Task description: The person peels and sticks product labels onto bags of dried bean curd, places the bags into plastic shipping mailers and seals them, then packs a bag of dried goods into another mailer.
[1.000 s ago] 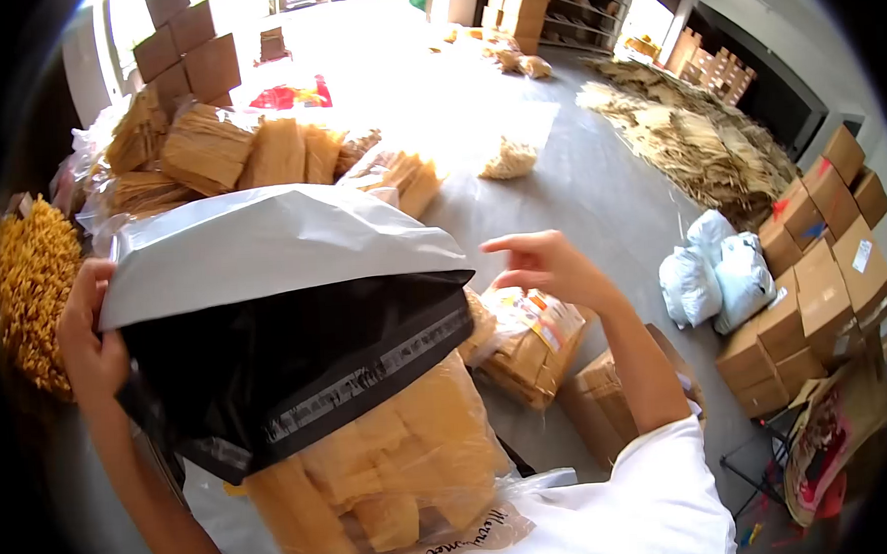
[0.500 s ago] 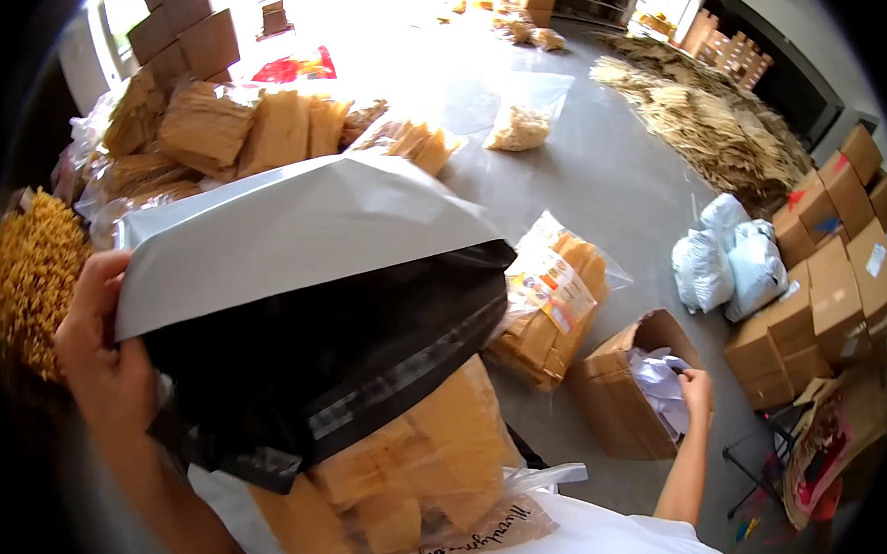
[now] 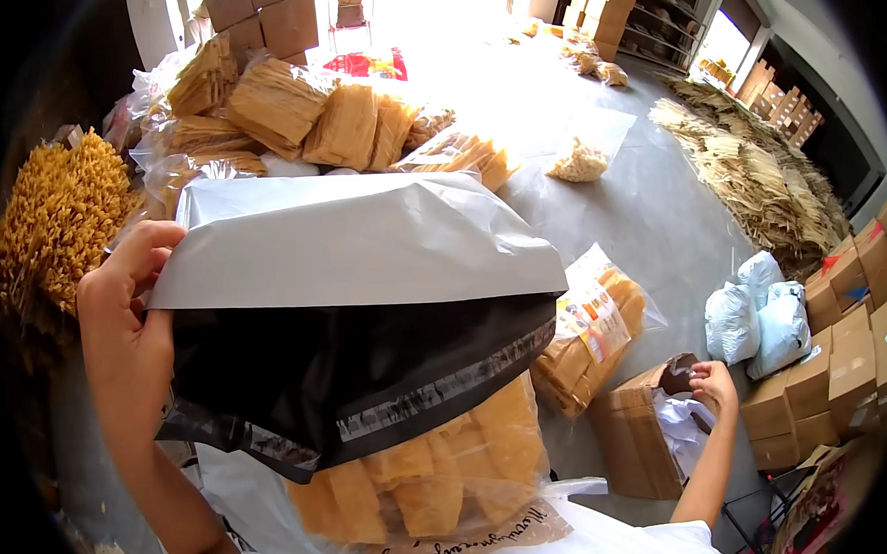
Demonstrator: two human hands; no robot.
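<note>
A large mailing bag [image 3: 363,246], pale grey outside and black inside, gapes open across the middle, an adhesive strip along its lower edge. My left hand [image 3: 133,300] pinches the bag's left edge between thumb and fingers. Below the bag, against my white shirt, lies a clear packet of flat yellow-brown pieces [image 3: 428,481], its top hidden by the bag. At the right my right hand [image 3: 716,389] is over an open cardboard box [image 3: 634,442] with crumpled white paper [image 3: 680,427] inside. Its fingers are curled together; whether they hold anything is too small to tell.
A labelled clear packet [image 3: 589,330] lies on the floor beside the box. Light blue bags [image 3: 757,318] and stacked cartons [image 3: 848,368] stand at the right. Packed bundles [image 3: 278,106] and a yellow heap [image 3: 65,224] are at the left, dried sheets [image 3: 756,174] at the far right.
My right hand has gone from beside the mailing bag down to the cardboard box, then lifted slightly at its opening. My left hand still holds the bag. The view has shifted.
</note>
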